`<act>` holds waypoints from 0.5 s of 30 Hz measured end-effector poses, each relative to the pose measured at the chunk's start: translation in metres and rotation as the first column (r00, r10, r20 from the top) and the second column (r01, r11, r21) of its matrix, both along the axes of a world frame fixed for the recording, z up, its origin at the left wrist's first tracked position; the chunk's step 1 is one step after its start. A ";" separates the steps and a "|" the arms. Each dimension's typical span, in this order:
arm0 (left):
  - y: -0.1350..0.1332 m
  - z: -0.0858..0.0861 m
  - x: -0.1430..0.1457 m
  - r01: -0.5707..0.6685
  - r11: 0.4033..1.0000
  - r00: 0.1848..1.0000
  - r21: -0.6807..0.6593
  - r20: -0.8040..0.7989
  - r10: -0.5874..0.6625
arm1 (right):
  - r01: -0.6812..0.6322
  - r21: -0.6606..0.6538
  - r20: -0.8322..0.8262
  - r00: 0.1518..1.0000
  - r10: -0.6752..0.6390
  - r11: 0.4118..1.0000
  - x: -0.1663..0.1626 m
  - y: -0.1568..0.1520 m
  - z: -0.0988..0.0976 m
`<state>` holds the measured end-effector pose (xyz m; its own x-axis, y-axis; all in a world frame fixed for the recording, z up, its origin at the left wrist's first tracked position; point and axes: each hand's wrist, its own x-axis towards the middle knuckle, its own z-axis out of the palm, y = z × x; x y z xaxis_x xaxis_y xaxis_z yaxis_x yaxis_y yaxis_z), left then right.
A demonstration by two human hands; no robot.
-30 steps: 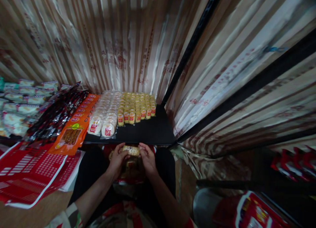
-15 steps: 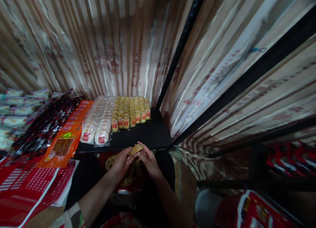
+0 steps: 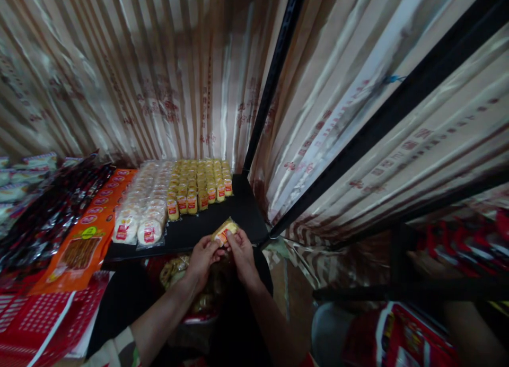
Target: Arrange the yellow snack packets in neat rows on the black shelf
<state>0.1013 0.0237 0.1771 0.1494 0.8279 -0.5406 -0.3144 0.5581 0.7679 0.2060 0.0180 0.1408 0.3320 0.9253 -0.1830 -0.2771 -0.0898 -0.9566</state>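
A small yellow snack packet (image 3: 226,231) with a red-and-white label is held up between both hands at the shelf's front edge. My left hand (image 3: 203,258) pinches its lower left side. On the right side, the fingers and thumb of my right hand (image 3: 242,253) are closed on it too. Just beyond, similar yellow packets (image 3: 199,185) stand in tight rows on the black shelf (image 3: 207,223), labels facing me. Below my hands, more yellow packets (image 3: 175,269) lie in a container between my knees, partly hidden by my left arm.
Left of the yellow rows are round white packets (image 3: 150,231), an orange bag (image 3: 81,250) of sticks and dark shiny packets (image 3: 59,213). A red basket (image 3: 40,324) stands at lower left. A black post (image 3: 274,86) and striped curtain (image 3: 178,64) bound the shelf.
The packet has been turned, so its label now faces me, and its near end is tilted up. My view has shifted slightly to the right.
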 end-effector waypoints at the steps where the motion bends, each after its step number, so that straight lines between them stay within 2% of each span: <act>1: 0.002 0.000 0.002 0.007 1.000 0.999 0.016 -0.034 -0.007 | 0.007 -0.014 0.007 1.000 -0.007 1.000 0.001 0.001 -0.003; 3: 0.010 -0.002 0.004 0.020 0.998 0.994 0.057 -0.109 -0.013 | 0.058 -0.043 0.057 0.997 -0.055 0.997 0.005 0.003 -0.010; 5: 0.019 -0.005 0.005 0.051 0.991 0.976 0.126 -0.219 -0.022 | 0.153 -0.032 0.230 0.963 -0.141 0.988 0.010 0.004 -0.013; 7: 0.029 -0.006 0.004 0.124 0.966 0.926 0.227 -0.377 -0.031 | 0.209 0.066 0.502 0.838 -0.213 0.976 0.017 0.005 -0.012; 9: 0.038 -0.005 0.001 0.233 0.904 0.843 0.358 -0.537 -0.004 | 0.140 0.169 0.717 0.661 -0.219 0.976 0.024 0.006 -0.007; 11: 0.046 -0.002 0.000 0.350 0.813 0.761 0.466 -0.647 0.043 | 0.011 0.211 0.805 0.566 -0.180 0.977 0.029 0.009 -0.003; 13: 0.053 0.003 0.001 0.451 0.734 0.703 0.508 -0.709 0.058 | -0.099 0.208 0.816 0.567 -0.116 0.973 0.033 0.015 -0.003; 15: 0.059 0.007 0.006 0.533 0.679 0.657 0.505 -0.752 0.043 | -0.152 0.204 0.797 0.600 -0.074 0.967 0.036 0.023 -0.004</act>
<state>0.1069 0.0826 0.1843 0.2511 0.9649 0.0766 0.4999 -0.1970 0.8434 0.2418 0.0405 0.1367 0.2021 0.9151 0.3491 0.5991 0.1665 -0.7831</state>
